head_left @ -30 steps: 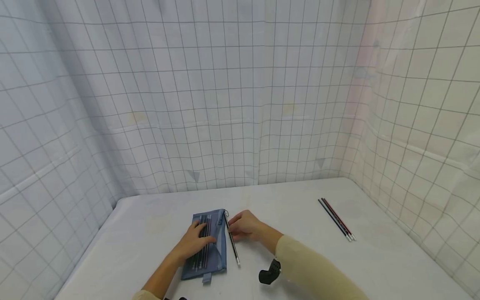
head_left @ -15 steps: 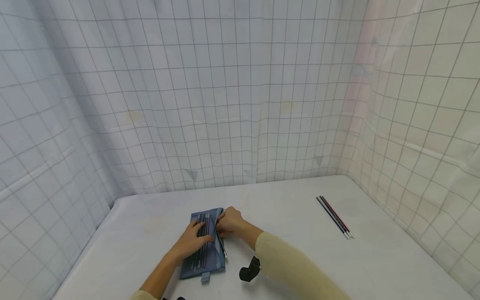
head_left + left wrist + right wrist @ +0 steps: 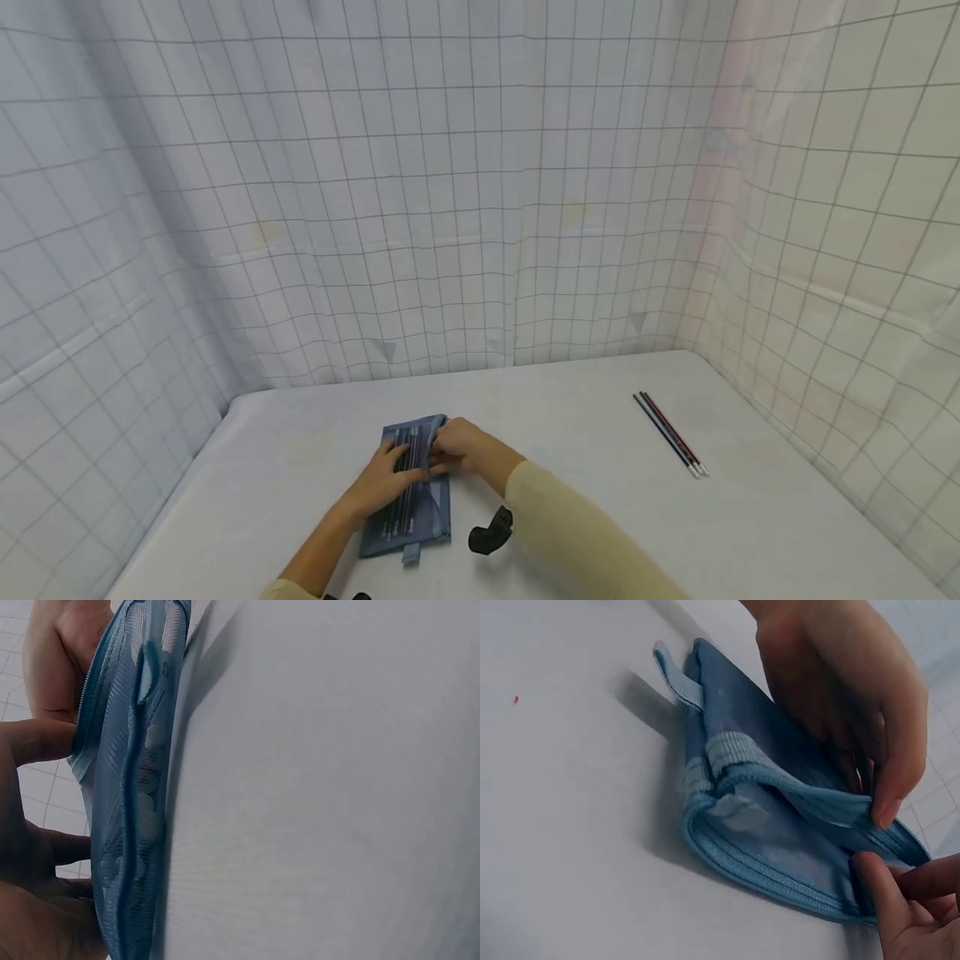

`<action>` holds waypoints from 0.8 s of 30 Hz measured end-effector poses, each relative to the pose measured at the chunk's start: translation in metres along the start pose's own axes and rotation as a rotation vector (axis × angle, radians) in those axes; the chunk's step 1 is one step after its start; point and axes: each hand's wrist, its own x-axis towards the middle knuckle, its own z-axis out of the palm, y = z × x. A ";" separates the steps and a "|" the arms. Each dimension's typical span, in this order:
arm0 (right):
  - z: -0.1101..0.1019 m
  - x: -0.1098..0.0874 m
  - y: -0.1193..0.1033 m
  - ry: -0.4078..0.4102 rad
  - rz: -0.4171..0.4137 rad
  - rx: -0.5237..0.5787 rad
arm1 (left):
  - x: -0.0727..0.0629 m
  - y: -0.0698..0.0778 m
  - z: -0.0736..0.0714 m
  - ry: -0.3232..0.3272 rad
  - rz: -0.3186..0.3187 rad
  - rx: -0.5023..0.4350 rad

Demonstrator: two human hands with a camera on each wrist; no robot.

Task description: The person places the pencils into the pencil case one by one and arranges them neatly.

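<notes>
A blue mesh zipper pouch [image 3: 441,508] lies on the table, with several pencils [image 3: 406,508] showing through its mesh. My left hand [image 3: 382,487] rests on the pouch, fingers spread. In the right wrist view, the left thumb [image 3: 886,811] touches one zipper edge, and the pouch mouth [image 3: 780,859] gapes. My right hand [image 3: 461,446] is at the pouch's right side. Its bent thumb and fingers [image 3: 874,874] reach into the mouth near the far end. Whether they hold anything is hidden by the pouch and the hand.
Several pencils [image 3: 671,435], dark and red with white ends, lie together on the right of the white table [image 3: 570,417]. White gridded curtains [image 3: 480,208] stand behind and on both sides. A black wrist device [image 3: 491,531] hangs under the right sleeve.
My right hand has brought a dark pencil from beside the pouch leftward to its mouth. That pencil is now out of sight. The left hand stays on the pouch.
</notes>
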 end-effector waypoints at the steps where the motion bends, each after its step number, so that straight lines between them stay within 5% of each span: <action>1: -0.002 0.000 0.000 -0.023 0.025 0.050 | 0.000 0.000 0.000 0.000 0.000 0.001; 5: -0.011 -0.001 0.000 -0.089 0.062 0.132 | 0.002 0.000 0.002 0.003 -0.003 0.008; 24: -0.052 -0.020 -0.018 -0.160 0.029 -0.043 | 0.000 0.005 0.002 0.017 -0.013 0.047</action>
